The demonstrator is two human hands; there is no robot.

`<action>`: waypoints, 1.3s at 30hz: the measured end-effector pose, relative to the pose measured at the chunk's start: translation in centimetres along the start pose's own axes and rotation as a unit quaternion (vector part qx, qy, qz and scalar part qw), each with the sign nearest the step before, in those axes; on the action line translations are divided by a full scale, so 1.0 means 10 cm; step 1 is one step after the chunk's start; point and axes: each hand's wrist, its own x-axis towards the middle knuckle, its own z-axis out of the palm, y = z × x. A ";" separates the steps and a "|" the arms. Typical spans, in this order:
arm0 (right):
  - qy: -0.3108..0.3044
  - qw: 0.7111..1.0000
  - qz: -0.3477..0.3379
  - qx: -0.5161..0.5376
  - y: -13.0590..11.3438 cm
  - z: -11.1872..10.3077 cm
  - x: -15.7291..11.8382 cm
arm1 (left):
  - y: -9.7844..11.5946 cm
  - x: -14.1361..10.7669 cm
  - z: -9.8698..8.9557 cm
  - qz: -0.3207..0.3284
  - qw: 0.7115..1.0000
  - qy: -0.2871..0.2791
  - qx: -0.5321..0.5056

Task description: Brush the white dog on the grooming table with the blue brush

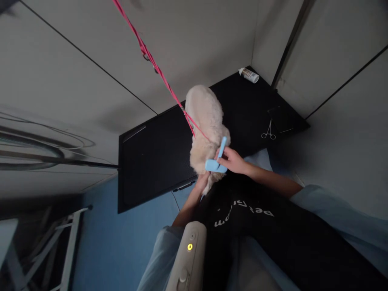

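A small dog with cream fur (204,113) stands on the black grooming table (151,161), with a pink leash (163,76) looped around it. My right hand (232,161) grips a light blue slicker brush (216,165) by its handle, and the brush head lies against the fur at the end of the dog nearest me. Just below the brush, my left hand (202,181) is at the dog's fur, its fingers mostly hidden by the fur and the brush.
A white bottle (249,75) lies at the table's far right corner. Metal forceps (268,132) rest near the right edge beside a dark flat object (280,118). A whitish device with a yellow light (189,254) is low in front of me. Hoses (30,149) hang at left.
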 end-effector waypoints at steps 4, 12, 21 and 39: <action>0.059 0.998 -0.019 -0.013 -0.08 -0.01 0.08 | 0.09 -0.07 0.14 0.105 0.993 -0.044 0.029; -0.007 0.995 -0.049 -0.090 -0.25 0.02 0.10 | 0.12 -0.16 0.19 0.056 0.996 0.054 0.044; -0.029 0.984 -0.074 -0.157 -0.31 -0.04 0.10 | 0.16 -0.08 0.12 0.074 0.997 -0.007 0.018; -0.067 0.981 -0.076 -0.167 -0.40 0.02 0.11 | 0.44 -0.14 0.02 0.040 0.998 -0.034 0.027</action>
